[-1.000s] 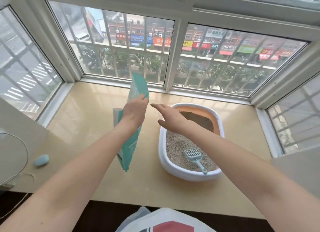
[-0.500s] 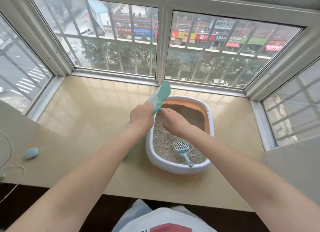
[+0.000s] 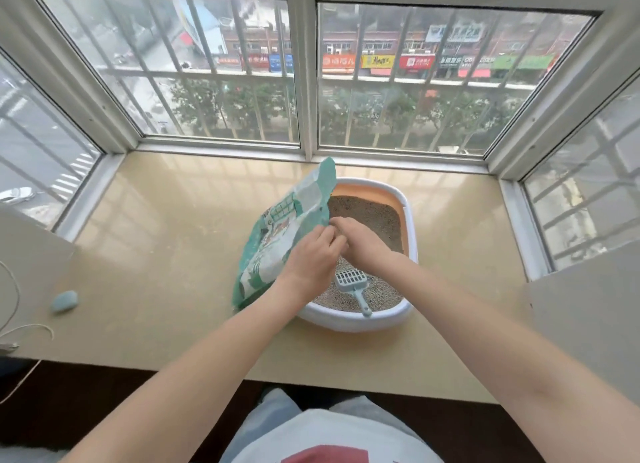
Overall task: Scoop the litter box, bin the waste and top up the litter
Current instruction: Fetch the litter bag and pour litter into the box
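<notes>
A white litter box (image 3: 409, 227) with an orange inner wall sits on the beige window ledge, filled with grey litter. A pale blue slotted scoop (image 3: 354, 286) lies on the litter at the near end. A green and white litter bag (image 3: 284, 234) stands tilted over the box's left rim. My left hand (image 3: 313, 260) grips the bag's right edge. My right hand (image 3: 360, 239) pinches that same edge right beside it, above the litter. The bag's opening is hidden from me.
The beige ledge (image 3: 166, 255) is bounded by window frames at the back and on both sides. A small pale blue oval object (image 3: 64, 301) lies at the left, beside a white cord (image 3: 20, 327). Grey wall panels flank the ledge.
The bag has swung from left of the box to lean over its left rim, showing its printed face. My right hand has come in and taken the bag's edge beside my left hand.
</notes>
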`<state>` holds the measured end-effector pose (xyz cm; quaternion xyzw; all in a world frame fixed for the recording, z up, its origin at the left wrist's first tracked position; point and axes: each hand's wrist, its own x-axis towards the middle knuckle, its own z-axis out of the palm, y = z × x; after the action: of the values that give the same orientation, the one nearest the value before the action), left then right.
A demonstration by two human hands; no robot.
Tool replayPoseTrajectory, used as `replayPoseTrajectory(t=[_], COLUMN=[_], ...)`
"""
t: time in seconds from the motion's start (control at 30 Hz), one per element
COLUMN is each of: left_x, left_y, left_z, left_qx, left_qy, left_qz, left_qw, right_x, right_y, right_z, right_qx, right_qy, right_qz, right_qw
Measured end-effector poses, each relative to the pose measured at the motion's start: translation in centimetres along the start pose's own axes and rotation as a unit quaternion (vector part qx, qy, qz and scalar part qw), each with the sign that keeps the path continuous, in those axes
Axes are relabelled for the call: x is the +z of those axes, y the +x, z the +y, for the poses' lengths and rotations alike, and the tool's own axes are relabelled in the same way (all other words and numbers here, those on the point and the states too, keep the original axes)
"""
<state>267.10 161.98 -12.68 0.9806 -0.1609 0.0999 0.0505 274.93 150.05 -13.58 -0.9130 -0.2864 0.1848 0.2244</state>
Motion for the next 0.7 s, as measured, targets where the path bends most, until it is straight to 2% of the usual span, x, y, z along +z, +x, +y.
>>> replayPoseTrajectory(t=[0.1,0.17,0.23,0.4,0.57,0.7], left_x=[0.8,1.5,2.3,6.0,9.8,12.0], left_y=[-0.7,-1.1,-1.5,-2.6,-3.6,-3.8], left_z=[2.0,3.1,4.1,4.6,3.3,2.4], left_qx=[0.055,0.052,0.023,-0.077,-0.155,-0.205], left_qy=[-0.005,-0.036,-0.083,-0.159,-0.203,-0.218], left_qz=[-0.011,-0.024,-0.046,-0.186,-0.247,-0.24], left_qw=[0.998,0.998,0.995,0.967,0.935,0.924], right_x=[0.0,0.2,0.8,3.1,7.5,11.1], right_y=[-1.1,-1.7,-2.2,-3.0,-3.8,-3.1], right_z=[1.4,2.3,3.4,6.8,9.9,11.6], right_qx=[0.026,0.037,0.059,0.108,0.185,0.249], right_qy=[-0.001,0.007,0.02,0.06,0.138,0.144], right_qz=[-0.011,-0.018,-0.011,0.004,0.005,-0.007], right_qw=[1.0,0.999,0.998,0.992,0.973,0.958])
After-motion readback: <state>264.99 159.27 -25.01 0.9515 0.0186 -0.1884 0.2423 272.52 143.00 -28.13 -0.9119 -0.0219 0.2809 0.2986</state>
